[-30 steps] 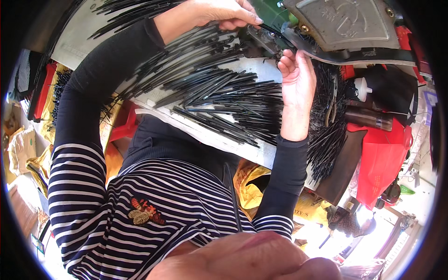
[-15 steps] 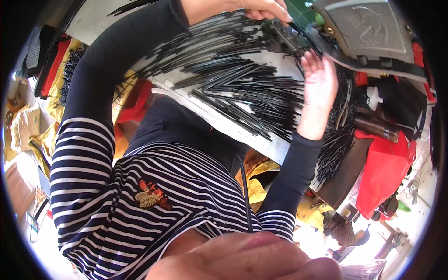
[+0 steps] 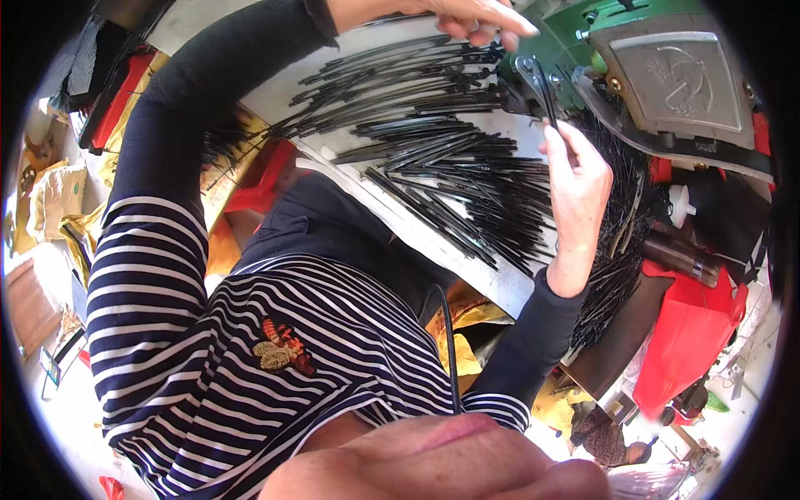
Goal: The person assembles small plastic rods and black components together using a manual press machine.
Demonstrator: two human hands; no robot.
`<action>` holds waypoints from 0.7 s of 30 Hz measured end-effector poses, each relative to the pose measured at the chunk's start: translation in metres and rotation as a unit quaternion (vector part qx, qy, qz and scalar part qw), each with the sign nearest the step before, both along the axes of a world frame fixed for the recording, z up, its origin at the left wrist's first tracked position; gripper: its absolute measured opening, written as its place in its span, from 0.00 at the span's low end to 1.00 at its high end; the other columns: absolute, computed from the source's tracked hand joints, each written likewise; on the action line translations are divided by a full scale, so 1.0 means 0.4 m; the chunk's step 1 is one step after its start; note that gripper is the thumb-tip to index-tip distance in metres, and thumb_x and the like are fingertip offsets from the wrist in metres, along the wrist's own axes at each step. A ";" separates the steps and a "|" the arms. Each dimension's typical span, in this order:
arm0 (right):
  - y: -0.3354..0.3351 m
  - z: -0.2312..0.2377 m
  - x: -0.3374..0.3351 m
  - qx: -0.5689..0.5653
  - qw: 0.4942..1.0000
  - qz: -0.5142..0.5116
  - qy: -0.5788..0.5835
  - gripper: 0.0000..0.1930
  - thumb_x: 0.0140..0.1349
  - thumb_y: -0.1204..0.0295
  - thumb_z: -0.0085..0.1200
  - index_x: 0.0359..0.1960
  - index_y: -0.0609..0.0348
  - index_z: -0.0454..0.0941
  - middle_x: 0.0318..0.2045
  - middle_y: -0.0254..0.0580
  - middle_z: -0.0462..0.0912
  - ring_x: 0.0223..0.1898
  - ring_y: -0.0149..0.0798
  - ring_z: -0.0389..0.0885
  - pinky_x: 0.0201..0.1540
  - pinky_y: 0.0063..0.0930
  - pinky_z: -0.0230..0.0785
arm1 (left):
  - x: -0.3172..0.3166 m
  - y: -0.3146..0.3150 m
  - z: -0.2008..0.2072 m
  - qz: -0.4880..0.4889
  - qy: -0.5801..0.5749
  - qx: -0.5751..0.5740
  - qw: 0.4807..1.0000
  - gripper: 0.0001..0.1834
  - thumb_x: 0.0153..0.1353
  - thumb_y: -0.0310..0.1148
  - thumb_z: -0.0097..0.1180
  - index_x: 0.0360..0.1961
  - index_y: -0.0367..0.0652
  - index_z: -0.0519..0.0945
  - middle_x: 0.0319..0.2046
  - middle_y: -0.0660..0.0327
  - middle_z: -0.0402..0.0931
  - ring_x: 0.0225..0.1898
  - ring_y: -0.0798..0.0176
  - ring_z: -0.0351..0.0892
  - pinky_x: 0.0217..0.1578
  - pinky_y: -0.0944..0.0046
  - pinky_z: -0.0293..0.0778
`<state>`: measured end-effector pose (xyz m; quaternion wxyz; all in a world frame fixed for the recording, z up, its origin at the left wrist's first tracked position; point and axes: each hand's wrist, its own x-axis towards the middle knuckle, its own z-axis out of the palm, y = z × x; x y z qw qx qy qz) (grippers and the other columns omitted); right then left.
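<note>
My right hand (image 3: 578, 173) pinches a thin black strip (image 3: 549, 102) between thumb and fingers. The strip's far end reaches up to a small silver metal part (image 3: 530, 70) on the green machine (image 3: 554, 37). At the top, my left hand (image 3: 482, 17) points its forefinger toward the machine. Its other fingers curl loosely, and nothing shows in them. Many black strips (image 3: 467, 154) lie spread over the white tabletop (image 3: 333, 167), below my left hand and left of my right hand.
A heap of thin black pieces (image 3: 604, 283) sits right of my right forearm. The machine's grey plate (image 3: 679, 75) and curved dark bar (image 3: 633, 125) stand at the upper right. A red bag (image 3: 687, 325) is at the right, and a red stool (image 3: 262, 179) is beside the table.
My right hand has gone from spread fingers to a pinch on a black strip and moved slightly lower. My left hand has come off a black strip and moved slightly right.
</note>
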<state>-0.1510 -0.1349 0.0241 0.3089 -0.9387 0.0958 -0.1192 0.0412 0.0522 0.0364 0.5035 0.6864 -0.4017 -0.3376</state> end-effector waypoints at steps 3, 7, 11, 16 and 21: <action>0.010 0.006 -0.004 0.063 0.997 -0.001 0.041 0.10 0.59 0.72 0.52 0.40 0.62 0.79 0.23 0.37 0.80 0.23 0.24 0.74 0.27 0.19 0.63 | 0.022 0.053 0.006 -0.003 -0.185 0.075 0.980 0.19 0.56 0.43 0.54 0.26 0.34 0.81 0.16 0.62 0.75 0.13 0.72 0.67 0.17 0.71 0.65; 0.019 -0.015 0.004 0.180 0.981 0.039 0.062 0.12 0.61 0.72 0.50 0.44 0.65 0.77 0.21 0.31 0.78 0.23 0.20 0.70 0.25 0.14 0.59 | -0.012 0.075 -0.049 0.051 -0.469 0.098 0.876 0.14 0.49 0.39 0.55 0.24 0.36 0.81 0.20 0.49 0.77 0.22 0.51 0.77 0.26 0.57 0.72; 0.027 -0.014 0.010 0.201 0.975 0.049 0.081 0.12 0.61 0.73 0.50 0.44 0.65 0.77 0.21 0.32 0.78 0.23 0.18 0.69 0.25 0.12 0.57 | -0.002 0.059 -0.064 0.061 -0.469 0.098 0.876 0.12 0.44 0.35 0.54 0.21 0.36 0.80 0.22 0.47 0.76 0.27 0.45 0.77 0.29 0.53 0.72; 0.041 -0.010 0.008 0.300 0.945 0.047 0.123 0.14 0.60 0.74 0.50 0.47 0.64 0.73 0.23 0.35 0.80 0.23 0.20 0.72 0.25 0.11 0.61 | 0.000 0.052 -0.042 0.057 -0.425 0.108 0.897 0.12 0.42 0.34 0.53 0.21 0.34 0.80 0.21 0.46 0.76 0.25 0.45 0.77 0.28 0.53 0.73; 0.041 -0.024 0.009 0.401 0.903 0.054 0.145 0.18 0.59 0.73 0.51 0.51 0.66 0.67 0.26 0.40 0.80 0.22 0.25 0.76 0.24 0.14 0.66 | -0.009 -0.009 -0.045 0.003 -0.335 0.005 0.942 0.13 0.45 0.32 0.53 0.27 0.32 0.81 0.20 0.49 0.78 0.19 0.54 0.78 0.23 0.60 0.73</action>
